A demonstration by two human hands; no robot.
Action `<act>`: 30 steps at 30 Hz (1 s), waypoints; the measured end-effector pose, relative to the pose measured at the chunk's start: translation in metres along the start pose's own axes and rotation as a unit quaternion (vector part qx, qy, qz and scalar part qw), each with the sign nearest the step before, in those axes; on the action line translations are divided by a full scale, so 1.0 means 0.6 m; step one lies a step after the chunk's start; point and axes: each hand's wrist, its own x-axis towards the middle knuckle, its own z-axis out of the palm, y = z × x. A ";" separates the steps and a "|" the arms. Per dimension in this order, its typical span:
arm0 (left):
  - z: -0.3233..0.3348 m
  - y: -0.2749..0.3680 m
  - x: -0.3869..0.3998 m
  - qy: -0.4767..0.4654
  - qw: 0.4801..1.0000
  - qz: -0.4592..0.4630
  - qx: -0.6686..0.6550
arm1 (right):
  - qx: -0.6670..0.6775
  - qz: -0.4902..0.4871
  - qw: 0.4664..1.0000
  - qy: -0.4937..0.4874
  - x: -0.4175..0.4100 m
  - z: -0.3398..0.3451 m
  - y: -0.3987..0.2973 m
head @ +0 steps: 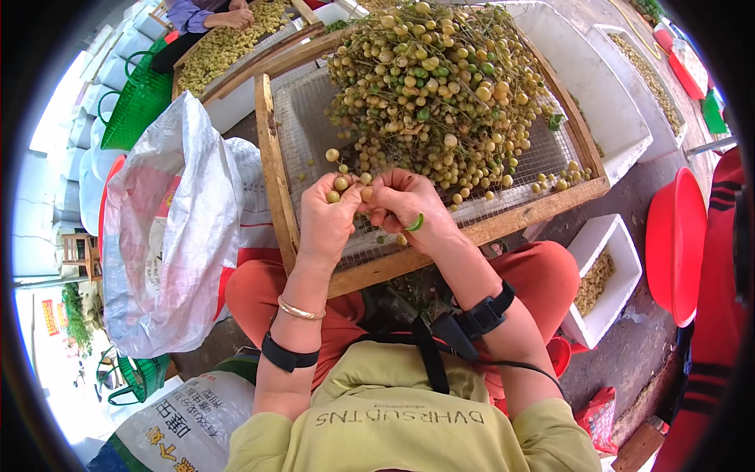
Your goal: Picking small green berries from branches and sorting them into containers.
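Observation:
My left hand (330,215) grips a small sprig of round yellow-green fruits (341,183), several of which stick out above the fingers. Meeting it fingertip to fingertip, my right hand (410,203) pinches a pale fruit (367,193) of the sprig. A curled green leaf (416,222) clings near my right wrist. Both hands are over the near part of a wood-framed wire mesh screen (472,233). Just beyond them, a large heap of fruit clusters on thin stems (436,88) covers much of the mesh. Loose fruits (563,177) lie at its right corner.
At left stands an open white woven sack (177,236). White foam boxes (590,88) line the far right; a smaller one (625,253) holds fruits. Beside it is a red basin (675,248). A co-worker's hand (238,17) rests on fruits on another screen, beyond a green basket (135,100).

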 end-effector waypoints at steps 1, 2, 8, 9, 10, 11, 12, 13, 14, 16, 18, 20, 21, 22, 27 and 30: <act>0.000 0.001 0.000 -0.007 1.000 -0.028 -0.006 | -0.013 -0.010 1.000 0.006 0.003 -0.004 0.003; -0.001 0.005 -0.003 -0.013 0.998 -0.057 -0.011 | 0.001 -0.011 1.000 -0.009 0.003 -0.008 0.005; -0.029 0.021 -0.002 0.008 0.994 -0.109 -0.007 | 0.052 0.031 0.997 -0.056 -0.006 -0.022 -0.010; -0.033 0.021 0.002 0.010 0.994 -0.105 0.012 | 0.028 0.016 0.999 -0.031 -0.007 -0.016 -0.016; -0.029 0.018 -0.001 0.012 0.996 -0.081 0.020 | 0.003 0.000 1.000 -0.007 -0.013 -0.005 -0.025; -0.025 0.020 -0.004 0.005 0.997 -0.062 0.051 | -0.021 -0.015 1.000 0.018 -0.016 0.002 -0.030; -0.019 0.023 -0.008 -0.002 0.996 -0.045 0.081 | -0.087 -0.041 0.995 0.027 -0.014 0.004 -0.027; -0.013 0.024 -0.010 -0.010 0.993 -0.027 0.112 | -0.150 -0.053 0.987 0.027 -0.012 0.009 -0.026; -0.008 0.023 -0.011 -0.019 0.993 -0.001 0.120 | -0.212 -0.064 0.975 0.027 -0.010 0.015 -0.025; -0.026 -0.001 -0.006 -0.041 0.982 0.036 0.180 | -0.280 -0.067 0.957 0.025 -0.010 0.021 -0.019; -0.030 -0.002 -0.007 -0.065 0.978 0.022 0.199 | -0.250 -0.031 0.967 0.025 -0.006 0.014 -0.017; -0.021 0.027 -0.014 -0.092 0.979 -0.043 0.176 | -0.194 0.006 0.981 0.023 -0.008 0.004 -0.018; -0.022 0.028 -0.015 -0.094 0.978 -0.048 0.182 | -0.158 0.022 0.987 0.018 -0.009 0.001 -0.016; -0.023 0.030 -0.015 -0.095 0.976 -0.054 0.188 | -0.121 0.038 0.992 0.012 -0.008 -0.004 -0.013; -0.022 0.045 -0.018 -0.105 0.969 -0.070 0.212 | 0.000 0.055 0.998 -0.022 -0.001 -0.028 -0.014; -0.035 0.057 -0.019 -0.136 0.957 -0.058 0.251 | -0.025 0.026 0.999 -0.005 -0.008 -0.027 -0.042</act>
